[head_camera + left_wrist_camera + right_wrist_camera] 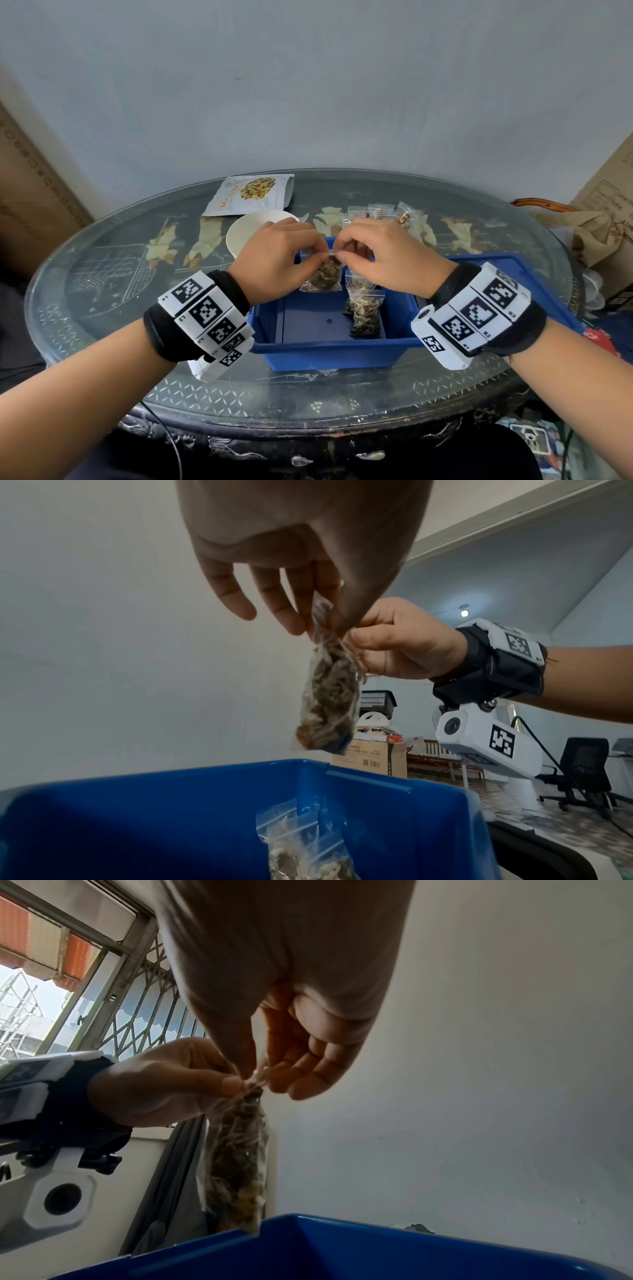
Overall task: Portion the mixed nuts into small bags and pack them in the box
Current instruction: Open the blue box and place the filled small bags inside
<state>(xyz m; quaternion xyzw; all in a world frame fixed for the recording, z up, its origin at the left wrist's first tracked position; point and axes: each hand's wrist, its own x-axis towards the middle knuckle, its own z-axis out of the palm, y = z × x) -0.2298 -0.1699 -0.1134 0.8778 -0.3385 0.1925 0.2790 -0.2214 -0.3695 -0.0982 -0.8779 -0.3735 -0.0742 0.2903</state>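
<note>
Clear plastic, bulging with brown and pale nuts: the bag (323, 274) hangs above the blue box (329, 353), its top strip pinched between my left hand (274, 257) and right hand (387, 255), thumbs against curled forefingers.

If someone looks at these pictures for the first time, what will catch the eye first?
First, the two hands, left hand and right hand, meeting at the table's middle, both pinching the top of a small clear bag of nuts that hangs over the blue box. Next, another filled bag lies inside the box, and the white bowl stands behind the left hand.
</note>
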